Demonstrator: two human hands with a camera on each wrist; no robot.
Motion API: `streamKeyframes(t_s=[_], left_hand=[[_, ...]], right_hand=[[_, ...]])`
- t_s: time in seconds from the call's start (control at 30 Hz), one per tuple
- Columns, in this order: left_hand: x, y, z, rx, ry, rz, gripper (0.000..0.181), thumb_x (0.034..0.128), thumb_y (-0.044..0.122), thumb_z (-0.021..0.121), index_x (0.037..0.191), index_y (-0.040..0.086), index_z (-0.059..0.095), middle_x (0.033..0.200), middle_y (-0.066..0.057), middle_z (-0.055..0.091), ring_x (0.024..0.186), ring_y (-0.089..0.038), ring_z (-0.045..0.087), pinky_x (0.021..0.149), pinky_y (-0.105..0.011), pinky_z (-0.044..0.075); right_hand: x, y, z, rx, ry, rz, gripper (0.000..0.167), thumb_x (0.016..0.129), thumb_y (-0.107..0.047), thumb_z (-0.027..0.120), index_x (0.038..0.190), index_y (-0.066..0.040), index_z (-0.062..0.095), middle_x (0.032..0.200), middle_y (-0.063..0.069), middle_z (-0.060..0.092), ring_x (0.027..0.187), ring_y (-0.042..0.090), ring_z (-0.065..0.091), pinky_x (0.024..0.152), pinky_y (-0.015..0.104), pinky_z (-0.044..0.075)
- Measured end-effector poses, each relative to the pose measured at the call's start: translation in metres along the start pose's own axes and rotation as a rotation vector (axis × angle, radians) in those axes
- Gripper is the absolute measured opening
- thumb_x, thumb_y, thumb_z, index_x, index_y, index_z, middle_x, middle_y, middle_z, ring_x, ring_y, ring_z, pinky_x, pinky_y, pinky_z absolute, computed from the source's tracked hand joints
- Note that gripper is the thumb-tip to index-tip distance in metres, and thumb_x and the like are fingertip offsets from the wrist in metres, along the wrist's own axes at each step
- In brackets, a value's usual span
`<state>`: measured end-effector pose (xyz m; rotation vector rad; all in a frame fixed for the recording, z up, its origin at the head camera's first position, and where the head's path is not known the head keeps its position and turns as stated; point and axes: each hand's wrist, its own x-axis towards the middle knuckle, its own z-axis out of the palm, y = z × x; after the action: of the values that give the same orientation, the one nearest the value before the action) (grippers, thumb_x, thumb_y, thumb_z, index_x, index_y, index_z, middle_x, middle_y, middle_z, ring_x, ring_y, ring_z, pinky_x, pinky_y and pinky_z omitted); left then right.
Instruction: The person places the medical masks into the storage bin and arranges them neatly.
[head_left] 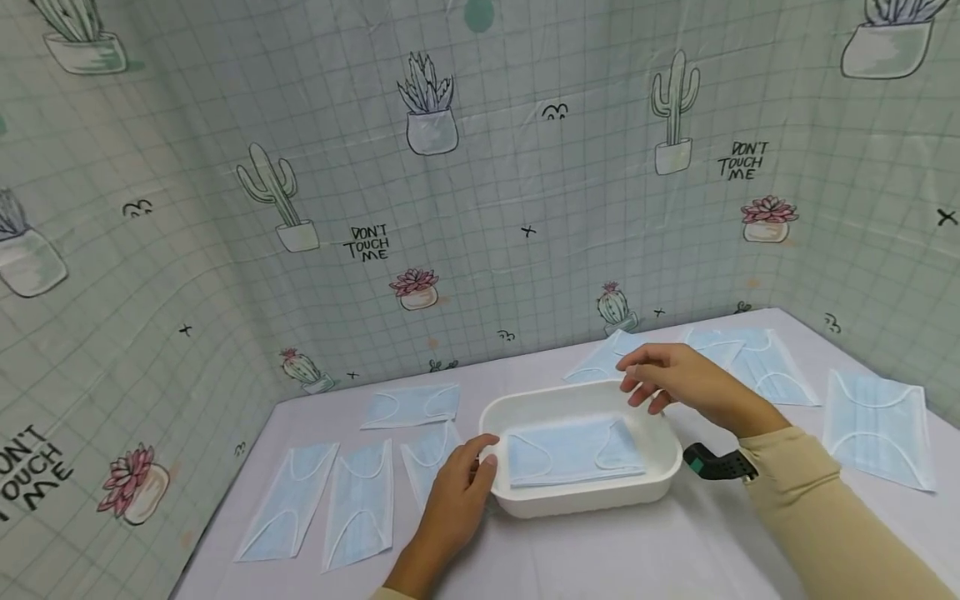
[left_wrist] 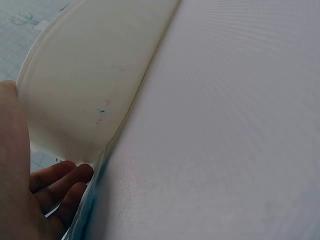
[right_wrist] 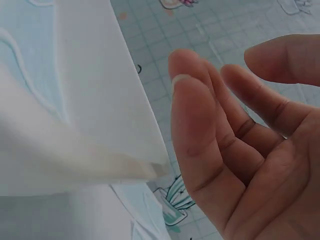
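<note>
A white plastic tray [head_left: 581, 504] stands on the table, a light blue face mask [head_left: 573, 454] with white ear loops lying flat inside. At the tray's left end, my left hand [head_left: 453, 500] holds the rim; in the left wrist view, its curled fingers [left_wrist: 55, 182] rest low against the outer wall. Over the far right rim hovers my right hand [head_left: 678, 379], fingers loosely bent. The right wrist view shows nothing between the thumb and fingers [right_wrist: 195, 120] of that hand.
Left of the tray lie several masks [head_left: 360, 504], one of them [head_left: 412, 406] farther back. More masks [head_left: 765, 367] lie behind the right hand, and one [head_left: 877, 429] at the far right. A patterned curtain [head_left: 487, 183] encloses the table's back and sides.
</note>
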<state>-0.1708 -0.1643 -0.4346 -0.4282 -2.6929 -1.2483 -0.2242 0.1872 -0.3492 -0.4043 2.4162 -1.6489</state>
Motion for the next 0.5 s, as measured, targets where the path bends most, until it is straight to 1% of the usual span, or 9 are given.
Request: streamKeyframes(t_s=[0.17, 0.27, 0.37, 0.5], left_hand=[[0.001, 0.002, -0.001, -0.006, -0.007, -0.006, 0.036, 0.1066, 0.035, 0.046, 0.136, 0.020, 0.059, 0.093, 0.003, 0.052, 0.083, -0.014, 0.050, 0.072, -0.033, 0.044], [0.002, 0.004, -0.001, -0.007, -0.009, -0.011, 0.036, 0.1066, 0.034, 0.046, 0.136, 0.019, 0.059, 0.093, 0.003, 0.052, 0.083, -0.014, 0.051, 0.073, -0.033, 0.044], [0.001, 0.005, -0.001, -0.002, -0.002, -0.014, 0.035, 0.1064, 0.033, 0.046, 0.136, 0.019, 0.060, 0.093, 0.003, 0.052, 0.083, -0.014, 0.051, 0.073, -0.033, 0.045], [0.001, 0.004, -0.002, 0.002, -0.002, -0.018, 0.035, 0.1063, 0.031, 0.046, 0.135, 0.018, 0.060, 0.093, 0.003, 0.052, 0.083, -0.014, 0.051, 0.072, -0.033, 0.045]], right_hand=[[-0.003, 0.011, -0.008, 0.042, 0.021, 0.004, 0.036, 0.104, -0.020, 0.053, 0.129, 0.007, 0.054, 0.111, 0.022, 0.064, 0.093, 0.029, 0.068, 0.076, 0.038, 0.057], [-0.009, 0.017, -0.014, 0.031, 0.061, 0.003, 0.037, 0.105, -0.020, 0.052, 0.128, 0.008, 0.054, 0.109, 0.021, 0.064, 0.092, 0.027, 0.068, 0.075, 0.037, 0.057], [-0.014, 0.022, -0.020, 0.023, 0.116, 0.009, 0.037, 0.105, -0.022, 0.053, 0.128, 0.007, 0.054, 0.107, 0.018, 0.064, 0.091, 0.025, 0.069, 0.075, 0.037, 0.057], [-0.024, 0.032, -0.029, 0.012, 0.159, 0.020, 0.040, 0.105, -0.024, 0.053, 0.129, 0.008, 0.052, 0.106, 0.019, 0.064, 0.090, 0.022, 0.069, 0.075, 0.036, 0.058]])
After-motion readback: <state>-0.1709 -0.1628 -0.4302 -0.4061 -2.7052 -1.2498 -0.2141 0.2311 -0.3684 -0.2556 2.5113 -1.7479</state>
